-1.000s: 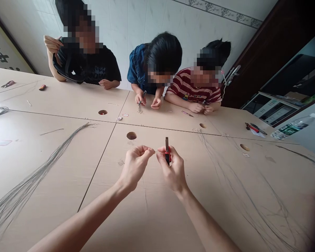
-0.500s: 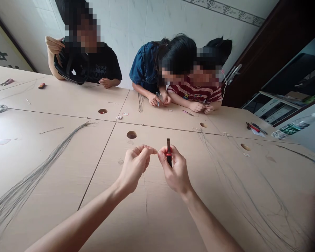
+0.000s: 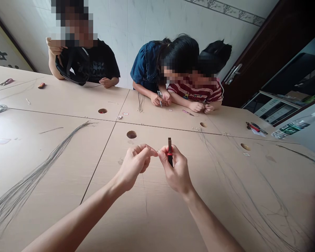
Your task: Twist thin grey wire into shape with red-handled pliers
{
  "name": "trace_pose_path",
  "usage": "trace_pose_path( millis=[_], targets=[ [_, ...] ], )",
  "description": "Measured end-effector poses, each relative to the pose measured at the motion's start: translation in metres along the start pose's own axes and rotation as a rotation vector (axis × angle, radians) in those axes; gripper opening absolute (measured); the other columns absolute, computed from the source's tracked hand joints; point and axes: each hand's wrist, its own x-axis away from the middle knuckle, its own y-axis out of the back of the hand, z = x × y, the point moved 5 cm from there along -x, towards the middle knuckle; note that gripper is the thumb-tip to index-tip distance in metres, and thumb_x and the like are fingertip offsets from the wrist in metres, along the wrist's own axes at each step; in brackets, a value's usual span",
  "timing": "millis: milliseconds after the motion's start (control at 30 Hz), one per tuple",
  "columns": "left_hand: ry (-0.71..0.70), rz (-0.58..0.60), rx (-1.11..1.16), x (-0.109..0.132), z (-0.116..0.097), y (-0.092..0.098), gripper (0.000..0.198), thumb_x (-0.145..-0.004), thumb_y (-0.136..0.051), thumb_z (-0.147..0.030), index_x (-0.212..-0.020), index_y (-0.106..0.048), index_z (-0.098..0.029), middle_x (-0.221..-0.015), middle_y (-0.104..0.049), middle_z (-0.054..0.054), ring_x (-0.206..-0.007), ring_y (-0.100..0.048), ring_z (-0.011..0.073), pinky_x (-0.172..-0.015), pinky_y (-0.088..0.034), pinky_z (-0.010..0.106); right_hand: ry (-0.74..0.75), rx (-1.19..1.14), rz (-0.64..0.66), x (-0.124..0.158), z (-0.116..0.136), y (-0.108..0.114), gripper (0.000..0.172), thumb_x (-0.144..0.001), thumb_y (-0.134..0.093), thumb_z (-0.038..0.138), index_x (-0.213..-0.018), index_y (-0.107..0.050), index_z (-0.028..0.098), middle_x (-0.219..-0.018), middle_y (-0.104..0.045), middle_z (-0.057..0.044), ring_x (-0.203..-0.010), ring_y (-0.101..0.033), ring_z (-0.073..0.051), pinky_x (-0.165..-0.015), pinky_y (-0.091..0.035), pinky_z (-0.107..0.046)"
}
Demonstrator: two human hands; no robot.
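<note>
My left hand point(image 3: 136, 162) is closed in a pinch above the table, thumb and forefinger pressed together on a thin wire point(image 3: 146, 201) that trails down below the hand. Its fingertips almost meet those of my right hand point(image 3: 175, 169). Pliers point(image 3: 170, 152) with red and black on them are gripped in my right hand, jaws pointing up and away. A tiny pale bit shows between the two sets of fingertips, too small to name. The right thumb and forefinger also press together there.
A long bundle of grey wires point(image 3: 60, 150) lies on the left, with more loose wires point(image 3: 236, 182) on the right. Round holes point(image 3: 131, 134) pierce the table point(image 3: 105, 217). Three people sit opposite. A plastic bottle point(image 3: 295, 126) and other tools point(image 3: 253, 127) are at the far right.
My hands have hardly moved; the pliers tilt very slightly differently. Opposite, the person on the left leans a little further left, and the middle person's hand with the pen-like tool has shifted slightly.
</note>
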Motion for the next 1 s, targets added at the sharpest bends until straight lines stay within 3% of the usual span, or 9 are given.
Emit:
trace_pose_path(
  millis=[133, 700, 1000],
  targets=[
    [0.01, 0.022, -0.025, -0.0016, 0.0035, 0.0001, 0.012, -0.07, -0.056, -0.025, -0.062, -0.051, -0.018, -0.049, -0.023, -0.009, -0.046, -0.016, 0.0066, -0.046, -0.011, 0.024, 0.004, 0.0, 0.004, 0.0, -0.0001, -0.0004, 0.018, -0.093, -0.051, 0.029, -0.077, -0.048, 0.021, -0.065, -0.046, 0.004, -0.057, -0.043, -0.011, -0.057, -0.039, -0.025],
    [-0.007, -0.041, -0.049, -0.0021, 0.0008, 0.0043, 0.013, -0.069, -0.059, -0.028, -0.064, -0.052, -0.018, -0.048, -0.024, -0.009, -0.045, -0.016, 0.0068, -0.046, -0.011, 0.024, -0.003, 0.076, 0.04, 0.0016, -0.0016, -0.0011, 0.02, -0.093, -0.05, 0.031, -0.076, -0.047, 0.021, -0.069, -0.051, 0.002, -0.063, -0.048, -0.013, -0.059, -0.037, -0.026],
    [0.018, -0.051, -0.03, -0.001, -0.0007, 0.0049, 0.013, -0.068, -0.059, -0.026, -0.061, -0.053, -0.018, -0.046, -0.024, -0.009, -0.045, -0.017, 0.006, -0.045, -0.012, 0.024, -0.017, 0.085, 0.053, 0.0022, -0.0027, -0.0025, 0.019, -0.093, -0.05, 0.031, -0.077, -0.047, 0.021, -0.069, -0.048, 0.002, -0.061, -0.044, -0.012, -0.058, -0.036, -0.026]
  ],
)
